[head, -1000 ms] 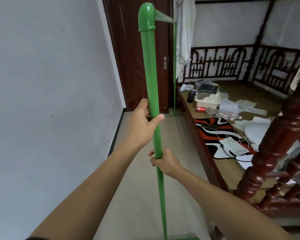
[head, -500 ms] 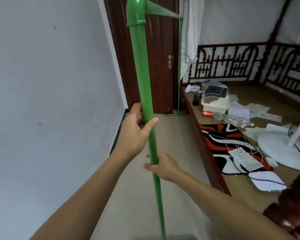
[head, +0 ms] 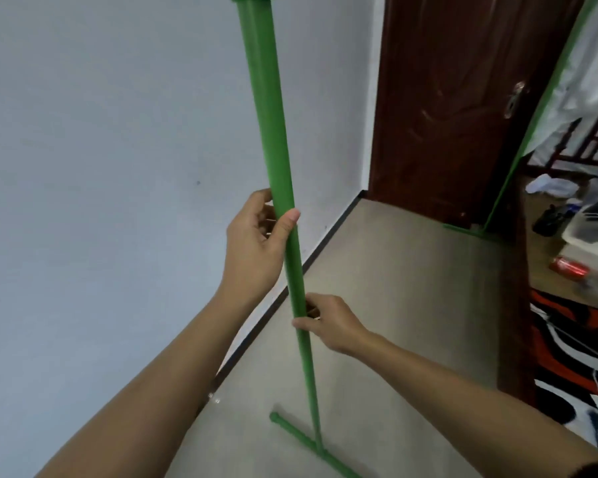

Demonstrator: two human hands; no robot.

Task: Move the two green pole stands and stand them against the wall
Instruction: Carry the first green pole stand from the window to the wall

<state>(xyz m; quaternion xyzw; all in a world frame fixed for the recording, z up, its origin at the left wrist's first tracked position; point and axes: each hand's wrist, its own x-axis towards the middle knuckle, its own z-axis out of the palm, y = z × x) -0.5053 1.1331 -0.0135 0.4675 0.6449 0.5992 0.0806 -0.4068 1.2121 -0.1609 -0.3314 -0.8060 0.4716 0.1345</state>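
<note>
Two hands on one green pole stand (head: 273, 139), center frame: your left hand (head: 256, 250) wraps the upright at mid-height, thumb laid across the front, fingers curled round the back. Your right hand (head: 328, 322) grips the same upright just below, fingers closed round it, thumb pointing toward frame left. Both grips are closed firmly on the pole. The upright runs from top center, where a collar fitting is cut off by the frame edge, down to its foot bar (head: 308, 443) at bottom center. That bar lies flat across the floor (head: 411, 305), w/ one capped end pointing toward the wall (head: 101, 167). The stand looks close to upright, leaning slightly in the wide-angle view, and sits near the wall at frame left but apart from it; a dark skirting strip (head: 283, 298) runs btwn wall and floor behind the pole.

The second green pole stand (head: 518, 146) shows at upper right, thin and slanted in this view, its base (head: 463, 231) on the floor in front of the dark wooden door (head: 456, 108). White cloth (head: 584, 88) hangs just right of it. At the right edge: a red drinks can (head: 570, 269) on its side, a clear plastic box (head: 591, 232), and a red-black-white patterned rug (head: 573, 350), all blurred.
</note>
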